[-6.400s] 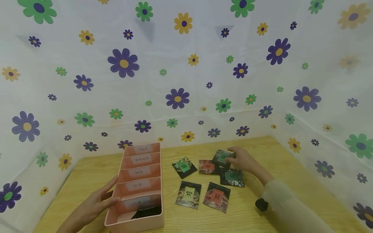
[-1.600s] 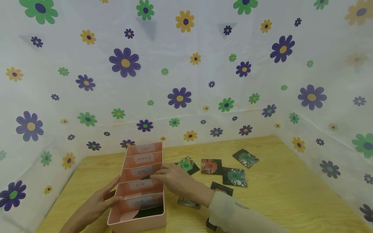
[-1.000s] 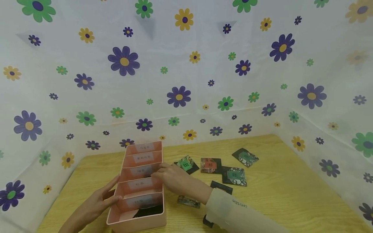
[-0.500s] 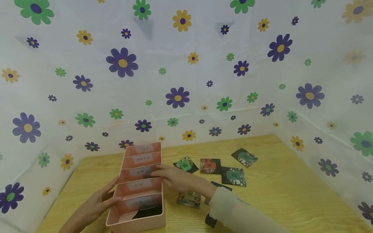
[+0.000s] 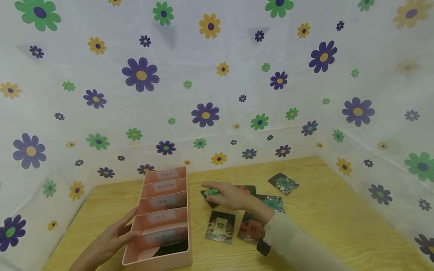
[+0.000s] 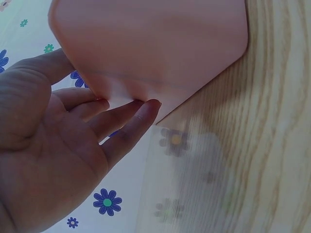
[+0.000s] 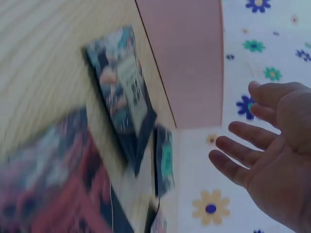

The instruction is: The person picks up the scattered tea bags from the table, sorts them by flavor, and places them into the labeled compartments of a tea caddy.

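My left hand touches the left side of a long pink divided box, thumb and index finger at its rim; in the left wrist view its fingertips press the outer wall. My right hand, fingers extended and holding nothing, hovers over a dark tea sachet with a bright green label and partly covers a red-labelled sachet behind. Inside the box, a black sachet lies in the nearest compartment, and a dark sachet edge shows in the middle one.
On the wooden table lie a yellow-labelled sachet, a red-labelled one under the right forearm, and two with dark green labels farther right. A white flowered curtain encloses the back and sides.
My right hand has drawn back from the middle compartment to the sachets at its right. That compartment showed no dark sachet in the oldest frame. The left hand stays at the box.
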`<state>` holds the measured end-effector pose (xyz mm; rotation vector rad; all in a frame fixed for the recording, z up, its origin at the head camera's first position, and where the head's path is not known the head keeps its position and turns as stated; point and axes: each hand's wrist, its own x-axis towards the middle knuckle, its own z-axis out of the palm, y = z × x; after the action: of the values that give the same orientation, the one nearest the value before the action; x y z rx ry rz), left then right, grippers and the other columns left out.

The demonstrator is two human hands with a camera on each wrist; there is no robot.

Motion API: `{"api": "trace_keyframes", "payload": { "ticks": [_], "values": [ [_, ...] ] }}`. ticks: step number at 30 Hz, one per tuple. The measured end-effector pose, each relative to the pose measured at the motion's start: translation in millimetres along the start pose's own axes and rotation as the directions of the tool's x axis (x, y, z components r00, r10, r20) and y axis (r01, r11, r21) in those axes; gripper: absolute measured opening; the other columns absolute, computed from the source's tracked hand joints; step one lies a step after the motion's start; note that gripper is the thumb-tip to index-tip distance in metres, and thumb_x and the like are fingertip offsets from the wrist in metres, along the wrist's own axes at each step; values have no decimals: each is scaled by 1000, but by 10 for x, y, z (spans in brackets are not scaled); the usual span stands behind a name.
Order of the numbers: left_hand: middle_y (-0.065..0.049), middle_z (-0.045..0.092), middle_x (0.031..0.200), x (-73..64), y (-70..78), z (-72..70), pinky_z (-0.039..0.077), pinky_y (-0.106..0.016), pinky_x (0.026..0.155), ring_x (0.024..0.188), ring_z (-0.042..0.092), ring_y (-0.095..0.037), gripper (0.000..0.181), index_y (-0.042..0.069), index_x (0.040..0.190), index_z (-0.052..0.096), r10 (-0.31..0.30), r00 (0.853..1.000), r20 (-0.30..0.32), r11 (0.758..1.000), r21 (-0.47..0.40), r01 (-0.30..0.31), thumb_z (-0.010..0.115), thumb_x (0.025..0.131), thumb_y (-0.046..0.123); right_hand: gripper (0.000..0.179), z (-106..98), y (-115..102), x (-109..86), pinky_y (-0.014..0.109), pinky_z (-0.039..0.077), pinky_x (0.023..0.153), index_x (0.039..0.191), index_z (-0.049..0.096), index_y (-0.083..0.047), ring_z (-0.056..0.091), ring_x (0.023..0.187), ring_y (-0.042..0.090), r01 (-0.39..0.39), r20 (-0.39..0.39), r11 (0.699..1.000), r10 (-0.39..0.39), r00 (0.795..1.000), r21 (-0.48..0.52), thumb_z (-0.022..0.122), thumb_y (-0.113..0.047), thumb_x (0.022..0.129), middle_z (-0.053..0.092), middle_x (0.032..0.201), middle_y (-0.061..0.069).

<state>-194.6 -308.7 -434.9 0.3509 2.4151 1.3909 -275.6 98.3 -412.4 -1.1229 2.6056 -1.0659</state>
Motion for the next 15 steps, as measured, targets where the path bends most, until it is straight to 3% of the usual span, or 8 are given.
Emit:
{"api": "trace_keyframes", "payload": {
  "ticks": [9,15],
  "values": [
    [-34,9,166,-12,12,0,53,-44,101,143,31,-59,77,2,165,8,15,1000,-10,1000,16,-15,56,109,21,53,-374,523,-236,58,49,103,154,48,-6,54,134,41,-151,-76,988,149,986,-20,60,-22,106,51,153,18],
    [-34,9,166,-12,21,0,53,-46,102,143,31,-59,78,2,165,7,-2,1000,-5,1000,15,2,56,109,23,49,-470,795,-337,63,47,102,150,49,3,54,130,49,-167,-99,981,157,983,-97,59,-16,106,52,148,27]
  ]
}}
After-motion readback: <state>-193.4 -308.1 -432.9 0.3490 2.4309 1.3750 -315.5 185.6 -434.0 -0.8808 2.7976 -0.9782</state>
